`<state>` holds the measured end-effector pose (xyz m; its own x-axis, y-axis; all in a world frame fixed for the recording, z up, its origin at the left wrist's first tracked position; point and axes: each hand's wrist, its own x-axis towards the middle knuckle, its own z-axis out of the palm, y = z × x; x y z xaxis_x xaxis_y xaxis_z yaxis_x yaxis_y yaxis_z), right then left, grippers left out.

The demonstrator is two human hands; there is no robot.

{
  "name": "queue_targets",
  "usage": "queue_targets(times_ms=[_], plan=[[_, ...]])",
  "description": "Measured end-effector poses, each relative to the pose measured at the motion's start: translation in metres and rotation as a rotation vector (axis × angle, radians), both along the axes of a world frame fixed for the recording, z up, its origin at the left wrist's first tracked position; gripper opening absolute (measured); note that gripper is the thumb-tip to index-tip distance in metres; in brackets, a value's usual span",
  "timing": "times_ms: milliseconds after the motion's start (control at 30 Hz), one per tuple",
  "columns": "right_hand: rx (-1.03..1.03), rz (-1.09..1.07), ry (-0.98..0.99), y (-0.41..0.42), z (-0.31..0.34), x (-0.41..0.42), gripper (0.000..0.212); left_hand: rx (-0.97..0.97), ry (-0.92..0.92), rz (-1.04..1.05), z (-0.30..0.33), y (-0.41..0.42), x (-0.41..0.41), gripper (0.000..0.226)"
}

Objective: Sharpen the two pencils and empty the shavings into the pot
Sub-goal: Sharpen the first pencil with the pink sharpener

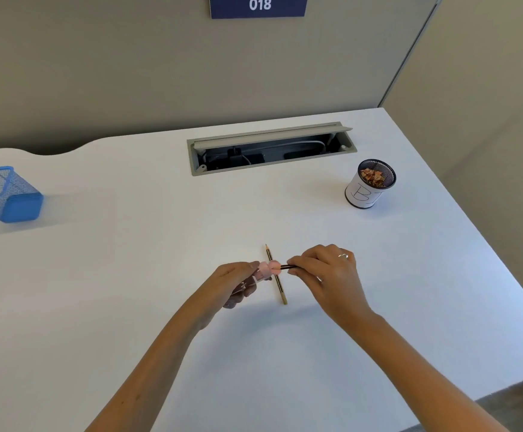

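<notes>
I am looking down at a white desk, and both hands are meeting just below the centre of the frame. The left hand is pinching a small pink sharpener between its fingertips, fingers closed around it. The right hand is closed on a dark pencil, holding it roughly level with its tip pushed into the sharpener's right side — only a short stretch of the shaft is showing between sharpener and fingers. A ring is sitting on one finger of that hand.

A second pencil is lying flat on the desk right under the hands, running from a sharp point at the upper end down to a pale butt end at the lower end; the sharpener is crossing in front of it.

The pot is standing upright toward the upper right of the frame, well apart from the hands — a dark mesh cup wrapped in white paper with handwritten letters, and shavings are lying inside it. A blue mesh basket is sitting at the left edge. An open cable tray is set into the desk near the top centre, and a blue sign reading 018 is hanging on the wall above.
</notes>
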<state>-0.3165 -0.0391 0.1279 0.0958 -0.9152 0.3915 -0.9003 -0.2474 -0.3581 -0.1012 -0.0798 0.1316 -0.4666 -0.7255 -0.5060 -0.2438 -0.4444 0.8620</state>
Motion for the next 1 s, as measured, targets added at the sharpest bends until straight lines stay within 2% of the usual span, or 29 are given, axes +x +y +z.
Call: queue_targets(times_ms=[200, 300, 367, 467, 567, 600, 667, 733, 767, 833, 867, 933, 967, 1000], plan=[[-0.030, 0.138, 0.014, 0.008, 0.014, 0.008, 0.022, -0.075, -0.040, -0.152, 0.020, -0.002, 0.008, 0.042], [-0.086, 0.242, 0.091, 0.012, 0.017, 0.006, 0.009, -0.082, -0.040, -0.224, 0.026, -0.004, 0.015, 0.036], [-0.131, 0.270, 0.164, 0.014, 0.021, 0.007, 0.010, -0.094, -0.063, -0.272, 0.030, -0.002, 0.017, 0.032], [-0.097, 0.265, 0.186, 0.011, 0.032, 0.010, 0.011, -0.242, -0.115, -0.245, 0.033, 0.002, 0.013, 0.033], [0.145, 0.141, 0.098, 0.011, 0.043, 0.022, 0.023, -0.676, -0.259, -0.217, 0.029, 0.003, 0.016, 0.034], [0.312, 0.077, 0.006, 0.010, 0.046, 0.028, 0.025, -0.870, -0.313, -0.250, 0.026, 0.001, 0.020, 0.033], [0.699, -0.012, -0.304, 0.008, 0.055, 0.035, 0.030, -1.185, -0.365, -0.354, 0.023, -0.002, 0.026, 0.032], [0.965, -0.031, -0.530, 0.008, 0.064, 0.035, 0.031, -1.295, -0.351, -0.430, 0.018, -0.004, 0.032, 0.032], [1.017, 0.006, -0.557, 0.008, 0.067, 0.034, 0.028, -1.248, -0.339, -0.447, 0.018, -0.004, 0.035, 0.032], [0.918, 0.137, -0.446, 0.008, 0.068, 0.033, 0.013, -0.951, -0.300, -0.447, 0.026, -0.003, 0.038, 0.035], [0.773, 0.221, -0.276, 0.008, 0.068, 0.031, 0.012, -0.722, -0.248, -0.427, 0.031, -0.004, 0.037, 0.036], [0.341, 0.396, 0.185, 0.005, 0.062, 0.027, 0.011, -0.191, -0.127, -0.350, 0.041, -0.005, 0.038, 0.041], [0.136, 0.442, 0.365, 0.004, 0.062, 0.026, 0.010, 0.070, -0.072, -0.329, 0.045, -0.006, 0.037, 0.042], [0.013, 0.460, 0.462, 0.003, 0.062, 0.025, 0.011, 0.282, -0.011, -0.312, 0.048, -0.007, 0.035, 0.042]])
